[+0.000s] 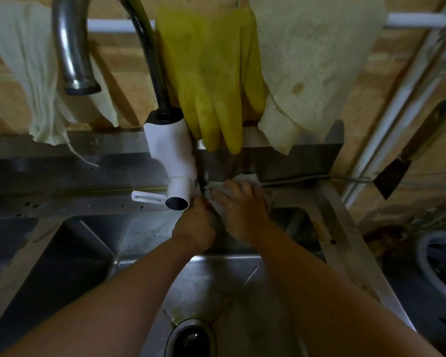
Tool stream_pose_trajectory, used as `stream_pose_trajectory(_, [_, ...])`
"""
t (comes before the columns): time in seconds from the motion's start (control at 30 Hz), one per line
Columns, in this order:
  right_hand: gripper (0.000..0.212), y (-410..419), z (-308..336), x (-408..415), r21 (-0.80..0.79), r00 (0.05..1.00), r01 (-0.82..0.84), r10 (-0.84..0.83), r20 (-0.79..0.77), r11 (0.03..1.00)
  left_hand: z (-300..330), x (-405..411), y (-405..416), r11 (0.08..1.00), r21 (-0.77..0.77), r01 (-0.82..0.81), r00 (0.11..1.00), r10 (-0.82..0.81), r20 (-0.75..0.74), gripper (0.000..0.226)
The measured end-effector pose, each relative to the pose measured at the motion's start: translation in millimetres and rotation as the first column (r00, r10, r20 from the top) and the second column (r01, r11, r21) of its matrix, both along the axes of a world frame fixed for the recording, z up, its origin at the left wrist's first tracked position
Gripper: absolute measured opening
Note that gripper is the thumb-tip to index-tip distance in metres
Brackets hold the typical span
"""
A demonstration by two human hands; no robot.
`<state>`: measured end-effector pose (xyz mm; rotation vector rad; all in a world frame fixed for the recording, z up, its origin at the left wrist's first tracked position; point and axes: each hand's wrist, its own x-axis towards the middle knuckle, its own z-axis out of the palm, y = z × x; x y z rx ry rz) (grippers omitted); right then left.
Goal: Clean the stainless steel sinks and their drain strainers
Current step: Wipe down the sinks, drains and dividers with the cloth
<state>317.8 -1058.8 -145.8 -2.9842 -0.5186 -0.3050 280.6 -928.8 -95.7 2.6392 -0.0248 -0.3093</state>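
Note:
Both my hands reach to the back rim of the right stainless steel sink [245, 287]. My right hand [242, 210] presses a pale cloth [247, 180] against the back ledge, fingers spread over it. My left hand [195, 224] is curled beside it and grips the lower end of the same cloth, just under the white faucet spout [173, 161]. The drain strainer [191, 338] sits dark at the sink's bottom, between my forearms. The left sink [70, 256] lies dim at the left.
A curved metal faucet [75, 52] arches overhead at the upper left. Yellow rubber gloves [211, 73], a mesh cloth [309, 68] and a pale rag [31, 73] hang from a white rail. A scraper [394, 173] hangs at the right above a basin [438, 264].

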Motion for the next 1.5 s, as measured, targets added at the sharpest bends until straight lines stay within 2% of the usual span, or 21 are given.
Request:
stream_pose_trajectory(0.17, [0.051, -10.5, 3.4, -2.8, -0.029, 0.999, 0.032, -0.032, 0.008, 0.999, 2.2, -2.5, -3.2, 1.000, -0.008, -0.006, 1.000, 0.006, -0.016, 0.053])
stream_pose_trajectory(0.23, [0.051, -27.8, 7.0, -8.8, -0.035, 0.993, 0.109, -0.107, 0.046, 0.993, 3.2, -1.6, -3.3, 1.000, 0.008, -0.019, 1.000, 0.019, -0.019, 0.055])
stream_pose_trajectory(0.37, [0.062, -80.9, 12.2, -18.9, -0.161, 0.966, 0.224, -0.241, -0.090, 0.961, 0.6, 0.1, -10.8, 0.993, 0.119, -0.013, 1.000, 0.014, -0.008, 0.061])
stream_pose_trajectory(0.43, [0.063, -102.8, 15.4, -21.9, -0.183, 0.933, 0.329, -0.349, -0.088, 0.926, -1.2, 1.0, -17.8, 0.984, 0.176, -0.007, 0.999, 0.000, 0.036, 0.065])
stream_pose_trajectory(0.57, [0.067, -114.0, 15.9, -17.6, -0.247, 0.897, 0.425, -0.442, -0.016, 0.871, -9.9, 6.0, -48.5, 0.967, 0.199, 0.161, 0.973, -0.189, 0.132, 0.076])
stream_pose_trajectory(0.67, [0.074, -114.8, 8.7, -14.8, -0.154, 0.882, 0.457, -0.469, -0.047, 0.876, -14.9, 10.2, -72.5, 0.945, 0.192, 0.264, 0.950, -0.289, 0.115, 0.067])
stream_pose_trajectory(0.77, [0.075, -119.2, 3.8, -21.4, -0.102, 0.883, 0.454, -0.462, -0.082, 0.885, -19.1, 10.9, -79.4, 0.930, 0.248, 0.271, 0.954, -0.294, 0.060, 0.067])
stream_pose_trajectory(0.93, [0.074, -110.1, 21.2, -67.6, -0.004, 0.816, 0.559, -0.552, -0.172, 0.829, -9.6, 11.1, -82.4, 0.916, 0.277, 0.289, 0.955, -0.295, -0.020, 0.067])
stream_pose_trajectory(1.07, [0.073, -104.7, 30.9, -129.7, -0.010, 0.803, 0.569, -0.558, -0.211, 0.822, -3.0, 6.8, -84.8, 0.880, 0.354, 0.317, 0.947, -0.314, -0.067, 0.061])
stream_pose_trajectory(1.17, [0.067, -100.5, 30.3, -153.1, -0.017, 0.768, 0.599, -0.580, -0.271, 0.801, 0.0, 4.6, -93.3, 0.883, 0.362, 0.298, 0.952, -0.304, -0.041, 0.060])
stream_pose_trajectory(1.33, [0.067, -105.9, 35.2, -124.7, -0.001, 0.762, 0.605, -0.578, -0.292, 0.797, -7.0, 0.5, -119.6, 0.901, 0.256, 0.350, 0.932, -0.362, 0.001, 0.067])
stream_pose_trajectory(1.5, [0.070, -109.1, 39.2, -68.9, 0.007, 0.749, 0.620, -0.590, -0.301, 0.784, -3.5, 8.8, -116.3, 0.901, 0.270, 0.339, 0.938, -0.347, -0.017, 0.058])
